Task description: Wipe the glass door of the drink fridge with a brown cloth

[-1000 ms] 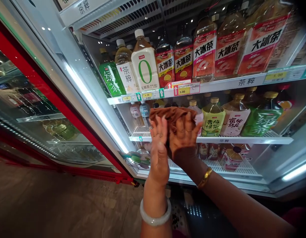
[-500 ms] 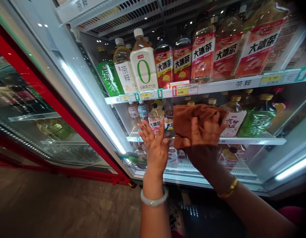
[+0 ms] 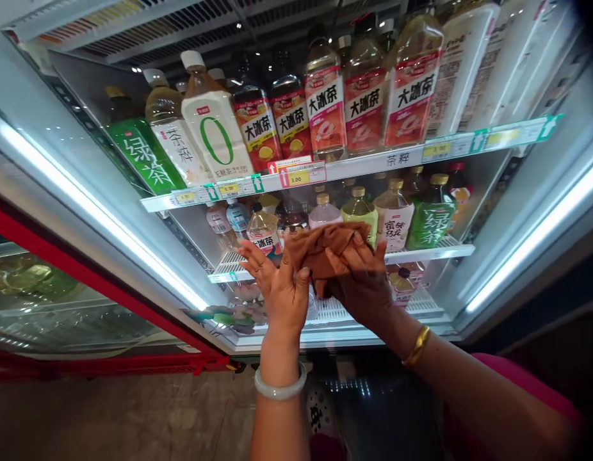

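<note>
A brown cloth (image 3: 320,256) hangs bunched in front of the lower shelf of a lit drinks fridge. My right hand (image 3: 366,275), with a gold bracelet on its wrist, grips it, fingers laid over the folds. Just left of the cloth, my left hand (image 3: 282,291) is raised with its fingers spread and nothing in it; its thumb is close to the cloth's edge. Behind the hands stand a small iced tea bottle (image 3: 264,232), a pink-labelled bottle (image 3: 393,218) and a green tea bottle (image 3: 431,214). The cloth partly covers the bottles behind it.
Tall bottles, among them a white-labelled bottle (image 3: 214,137), line the upper shelf, whose price rail (image 3: 364,165) juts forward. A red door frame (image 3: 109,275) runs along the left. A light strip (image 3: 512,250) stands at right. Below is a tiled floor (image 3: 181,410).
The view has shifted right, so the fridge contents appear further left. The cloth is more bunched and lower against the shelf, and my right hand has come closer to my left hand.
</note>
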`<state>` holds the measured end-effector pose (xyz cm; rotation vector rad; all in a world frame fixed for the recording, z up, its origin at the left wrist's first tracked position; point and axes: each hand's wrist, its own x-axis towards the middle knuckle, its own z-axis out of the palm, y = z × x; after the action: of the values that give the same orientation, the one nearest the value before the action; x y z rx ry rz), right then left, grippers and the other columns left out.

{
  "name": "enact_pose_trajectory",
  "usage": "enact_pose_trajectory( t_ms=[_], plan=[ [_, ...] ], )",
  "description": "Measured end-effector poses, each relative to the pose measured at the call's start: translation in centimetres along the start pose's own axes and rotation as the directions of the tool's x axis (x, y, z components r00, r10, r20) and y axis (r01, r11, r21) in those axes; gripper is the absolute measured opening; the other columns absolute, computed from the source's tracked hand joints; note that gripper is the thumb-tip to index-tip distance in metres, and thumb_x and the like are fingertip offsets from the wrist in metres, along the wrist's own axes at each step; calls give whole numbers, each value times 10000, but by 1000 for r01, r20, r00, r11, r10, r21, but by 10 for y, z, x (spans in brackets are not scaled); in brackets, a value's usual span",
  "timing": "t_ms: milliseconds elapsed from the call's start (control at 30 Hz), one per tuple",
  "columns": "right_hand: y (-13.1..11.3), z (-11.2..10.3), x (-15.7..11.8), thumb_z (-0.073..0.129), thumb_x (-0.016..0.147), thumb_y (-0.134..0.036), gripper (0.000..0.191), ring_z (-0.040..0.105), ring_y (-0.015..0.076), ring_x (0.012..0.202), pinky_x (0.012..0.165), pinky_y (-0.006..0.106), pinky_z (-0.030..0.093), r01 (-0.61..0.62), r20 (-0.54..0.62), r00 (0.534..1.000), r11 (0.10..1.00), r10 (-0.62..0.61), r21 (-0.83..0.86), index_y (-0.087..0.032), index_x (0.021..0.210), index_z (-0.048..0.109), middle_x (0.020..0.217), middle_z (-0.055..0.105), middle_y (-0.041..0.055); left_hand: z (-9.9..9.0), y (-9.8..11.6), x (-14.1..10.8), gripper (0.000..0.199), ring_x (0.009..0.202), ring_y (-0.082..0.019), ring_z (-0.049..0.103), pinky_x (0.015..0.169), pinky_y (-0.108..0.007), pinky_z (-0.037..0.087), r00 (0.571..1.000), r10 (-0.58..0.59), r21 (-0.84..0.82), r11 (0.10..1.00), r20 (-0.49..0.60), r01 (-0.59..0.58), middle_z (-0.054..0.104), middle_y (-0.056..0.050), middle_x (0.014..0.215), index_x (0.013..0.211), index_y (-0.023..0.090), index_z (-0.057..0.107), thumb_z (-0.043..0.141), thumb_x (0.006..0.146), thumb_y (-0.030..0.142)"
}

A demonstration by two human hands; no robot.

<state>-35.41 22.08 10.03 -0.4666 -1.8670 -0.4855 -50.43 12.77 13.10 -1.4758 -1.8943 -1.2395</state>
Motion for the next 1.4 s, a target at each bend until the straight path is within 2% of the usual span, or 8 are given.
enact_pose_trajectory(
  t_ms=[167, 433, 567, 700, 933, 1067, 1233, 1400],
  plan=[
    [0, -6, 29, 535, 972, -243, 570, 223, 342, 1576, 1264, 646, 156, -137, 74, 987, 990, 140, -42, -222, 1537, 460, 1549, 499, 130, 1, 15, 11, 687, 1553, -307, -283, 1270, -603, -128, 998, -24, -25, 999, -57, 23, -280, 132, 1686, 1584, 395, 330, 314, 972, 708],
    [46, -24, -41, 547, 954, -102, 372, 483, 191, 1412, 1300, 492, 214, 169, 95, 979, 980, -179, 104, -206, 1289, 670, 1275, 702, 45, 22, 26, 15, 845, 1566, -343, -256, 1248, -613, -158, 997, -26, -36, 999, -78, 23, -234, 45, 1723, 1596, 339, 335, 213, 909, 816],
    [102, -57, -48, 634, 943, -223, 397, 418, 317, 1469, 1266, 643, 202, 10, 56, 998, 998, -7, -64, -170, 1337, 639, 1275, 651, 121, 30, 30, 18, 858, 1556, -340, -284, 1240, -611, -168, 993, -40, -3, 999, -115, 40, -268, 45, 1715, 1602, 351, 328, 213, 899, 831],
    [113, -62, -18, 566, 959, -338, 567, 223, 465, 1539, 1203, 750, 209, -191, -19, 982, 976, 191, -107, -84, 1464, 527, 1506, 436, 245, 37, 39, 20, 861, 1544, -326, -311, 1230, -617, -177, 989, -76, 50, 995, -124, 83, -299, 26, 1703, 1622, 357, 274, 263, 900, 826],
    [82, -45, -25, 640, 902, -246, 547, 318, 317, 1525, 1285, 595, 180, -50, 100, 994, 999, 49, 8, -260, 1446, 578, 1383, 586, 94, 64, 77, 17, 830, 1524, -338, -331, 1204, -679, -158, 985, -106, 80, 990, -133, 117, -342, -33, 1683, 1653, 317, 146, 456, 962, 657],
    [113, -59, -49, 648, 920, -259, 480, 447, 306, 1436, 1275, 604, 209, -56, 95, 994, 998, 59, -38, -261, 1399, 610, 1234, 657, 80, 79, 95, 13, 863, 1504, -350, -360, 1190, -703, -159, 990, -82, 111, 989, -114, 95, -387, -59, 1653, 1658, 301, 118, 537, 956, 579],
    [171, -87, -44, 569, 981, -362, 530, 368, 439, 1481, 1187, 756, 230, -169, -2, 985, 966, 172, -193, -187, 1478, 504, 1468, 504, 204, 92, 108, 10, 966, 1530, -346, -319, 1191, -700, -160, 987, -89, 131, 986, -130, 106, -357, -115, 1661, 1661, 266, 48, 581, 931, 609],
    [160, -88, -28, 525, 974, -258, 567, 288, 480, 1517, 1146, 779, 270, -228, -21, 973, 954, 229, -195, -122, 1517, 436, 1513, 463, 273, 91, 116, 10, 930, 1532, -347, -302, 1202, -699, -129, 984, -119, 93, 987, -130, 132, -376, -53, 1654, 1650, 351, 32, 603, 941, 544]
  ],
)
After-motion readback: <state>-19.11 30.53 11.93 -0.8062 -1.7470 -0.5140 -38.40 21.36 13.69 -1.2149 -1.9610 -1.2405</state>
